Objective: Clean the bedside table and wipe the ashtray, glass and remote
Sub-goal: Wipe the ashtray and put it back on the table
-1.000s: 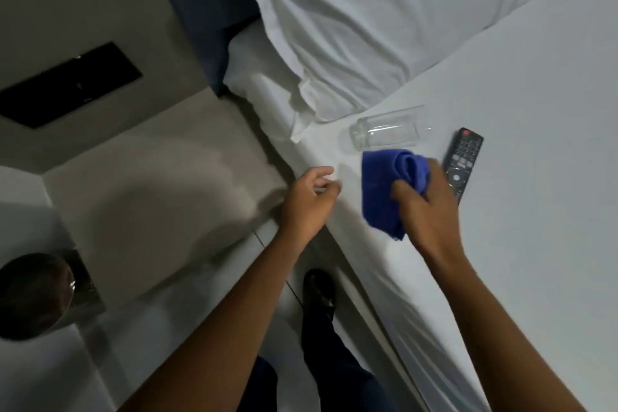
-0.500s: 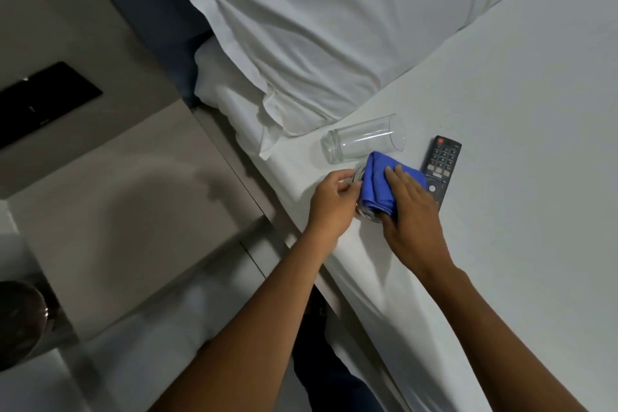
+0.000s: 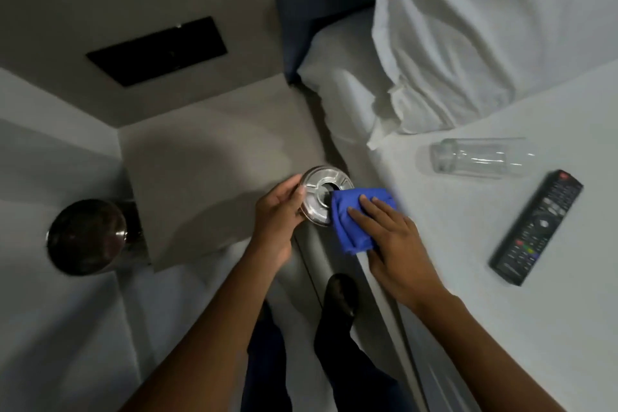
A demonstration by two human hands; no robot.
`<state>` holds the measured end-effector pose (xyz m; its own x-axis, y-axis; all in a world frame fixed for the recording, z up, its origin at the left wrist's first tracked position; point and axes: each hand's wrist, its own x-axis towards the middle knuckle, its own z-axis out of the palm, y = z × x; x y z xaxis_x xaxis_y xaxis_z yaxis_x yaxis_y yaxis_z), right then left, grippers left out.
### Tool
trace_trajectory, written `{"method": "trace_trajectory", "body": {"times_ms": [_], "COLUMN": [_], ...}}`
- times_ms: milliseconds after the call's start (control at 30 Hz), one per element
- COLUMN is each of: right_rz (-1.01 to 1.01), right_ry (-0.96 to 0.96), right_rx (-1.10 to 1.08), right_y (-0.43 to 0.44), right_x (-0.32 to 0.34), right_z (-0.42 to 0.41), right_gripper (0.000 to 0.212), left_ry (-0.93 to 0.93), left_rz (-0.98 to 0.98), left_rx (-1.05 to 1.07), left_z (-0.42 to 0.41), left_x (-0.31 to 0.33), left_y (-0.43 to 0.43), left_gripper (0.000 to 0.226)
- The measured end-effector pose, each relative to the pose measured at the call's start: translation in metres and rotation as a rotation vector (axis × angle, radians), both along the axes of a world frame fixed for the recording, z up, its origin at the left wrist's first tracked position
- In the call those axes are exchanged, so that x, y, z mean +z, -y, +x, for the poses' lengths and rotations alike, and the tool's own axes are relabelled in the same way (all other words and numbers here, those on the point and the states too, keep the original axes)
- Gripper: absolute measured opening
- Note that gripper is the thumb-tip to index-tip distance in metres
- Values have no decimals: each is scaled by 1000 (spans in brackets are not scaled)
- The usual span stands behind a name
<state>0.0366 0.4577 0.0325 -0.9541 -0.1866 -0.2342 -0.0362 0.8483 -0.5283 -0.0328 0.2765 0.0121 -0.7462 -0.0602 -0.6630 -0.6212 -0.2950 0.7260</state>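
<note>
Ashtray (image 3: 321,195) is gripped at its rim by the left hand (image 3: 280,211) above the bedside table (image 3: 207,184) edge, evidently steadied so the right hand (image 3: 384,231), pressing a blue cloth (image 3: 354,221), can wipe it; glass (image 3: 475,157) and remote (image 3: 538,231) lie aside on the bed (image 3: 501,311).

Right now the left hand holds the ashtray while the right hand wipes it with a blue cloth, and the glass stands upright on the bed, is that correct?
Not quite: the glass lies on its side on the bed, as the head view shows. The left hand does hold the ashtray, and the right hand wipes it with the blue cloth.
</note>
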Motion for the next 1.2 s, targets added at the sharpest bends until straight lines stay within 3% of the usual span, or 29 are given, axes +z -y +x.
{"method": "trace_trajectory", "body": {"times_ms": [233, 467, 567, 733, 867, 1000, 1100, 1200], "right_rz": [52, 122, 174, 179, 155, 121, -23, -147], "right_ry": [34, -82, -76, 87, 29, 13, 139, 265], "right_rx": [68, 412, 454, 214, 204, -4, -164, -297], "right_y": [112, 209, 227, 264, 309, 313, 303, 285], "right_x": [-13, -16, -26, -48, -56, -52, -54, -57], "right_z": [-39, -34, -34, -45, -60, -70, -72, -69], "right_gripper": [70, 64, 65, 67, 64, 37, 18, 14], "left_ry": [20, 103, 111, 108, 137, 155, 168, 116], "left_rz": [-14, 53, 49, -17, -69, -117, -165, -319], "left_rx": [-50, 236, 303, 173, 162, 278, 355, 376], "left_z": [18, 13, 10, 6, -1, -25, -52, -79], "left_x": [-9, -27, -41, -59, -77, -96, -117, -141], "left_y": [94, 186, 224, 256, 271, 291, 302, 303], "left_gripper": [29, 27, 32, 33, 31, 23, 26, 33]}}
